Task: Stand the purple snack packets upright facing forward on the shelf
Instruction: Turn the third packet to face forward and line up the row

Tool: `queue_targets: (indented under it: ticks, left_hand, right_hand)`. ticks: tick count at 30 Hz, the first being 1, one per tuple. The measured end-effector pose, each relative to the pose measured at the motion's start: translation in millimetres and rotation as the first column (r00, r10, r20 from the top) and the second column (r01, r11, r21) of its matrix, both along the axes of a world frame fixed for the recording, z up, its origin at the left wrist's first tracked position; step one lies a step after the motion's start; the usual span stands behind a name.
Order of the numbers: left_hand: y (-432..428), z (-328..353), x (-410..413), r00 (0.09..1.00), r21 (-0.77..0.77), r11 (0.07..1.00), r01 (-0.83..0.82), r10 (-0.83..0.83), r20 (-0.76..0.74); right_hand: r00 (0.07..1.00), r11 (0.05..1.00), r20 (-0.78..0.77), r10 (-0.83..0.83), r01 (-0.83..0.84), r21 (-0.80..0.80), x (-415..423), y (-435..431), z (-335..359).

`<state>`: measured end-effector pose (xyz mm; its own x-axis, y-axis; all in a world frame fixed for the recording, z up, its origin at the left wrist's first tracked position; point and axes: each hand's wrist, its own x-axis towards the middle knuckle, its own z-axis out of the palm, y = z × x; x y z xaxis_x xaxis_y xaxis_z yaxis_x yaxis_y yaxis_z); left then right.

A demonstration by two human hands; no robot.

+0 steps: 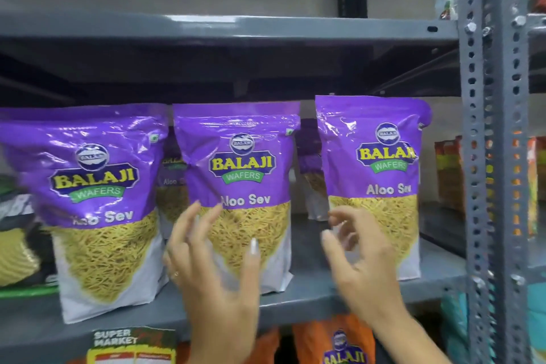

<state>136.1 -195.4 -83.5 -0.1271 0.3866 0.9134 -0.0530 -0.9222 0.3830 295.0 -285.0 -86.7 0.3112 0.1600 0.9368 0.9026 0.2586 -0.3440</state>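
While both hands hang empty in front of the shelf [310, 294], the head view, the only one supplied, shows three purple Aloo Sev packets standing in a front row, labels outward; the middle packet [239, 186] lies directly beyond the left hand [212, 269], whose fingers [189, 224] are spread and slightly curled, tips just short of or brushing the packet's lower face; contact cannot be confirmed through the motion blur; the right packet [369, 174] stands beyond and slightly outboard of the right hand [360, 260], whose fingers [336, 220] are loosely curled, thumb and forefinger near each other but pinching nothing. The left packet [88, 201] sits outboard of the left hand's fingers, well apart from them, leaning slightly with its top tipped away from the middle packet; further purple packets [172, 183] show behind the row, between the front ones. Every front packet has its long axis roughly vertical. Judgement: the row is largely in order; the left hand is the nearer to the middle packet, and to the leaning left packet should it need squaring; any correction would be a light nudge at the lower face; a hard push risks toppling the packet backward.
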Motion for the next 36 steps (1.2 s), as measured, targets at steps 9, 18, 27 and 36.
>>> queue_targets:
  ticks: [9, 18, 27, 36]
  left_hand:
    - [63, 17, 9, 0.862, -0.508, 0.754, 0.417, -0.505, -0.041]
    - [62, 7, 6, 0.873, -0.479, 0.8, 0.36, -0.47, -0.129]
    - [52, 2, -3, 0.925, -0.428, 0.873, 0.234, -0.336, -0.177]
    - [127, 20, -142, 0.981, -0.139, 0.99, 0.005, 0.022, 0.191]
  right_hand:
    - [0.849, 0.785, -0.455, 0.269, -0.467, -0.407, -10, 65, 1]
    - [0.828, 0.768, -0.451, 0.332, -0.515, -0.381, -10, 60, -1]
    - [0.899, 0.815, -0.38, 0.219, -0.382, -0.435, -22, 55, 1]
    - [0.977, 0.993, 0.198, 0.075, -0.09, 0.07, -103, 81, 3]
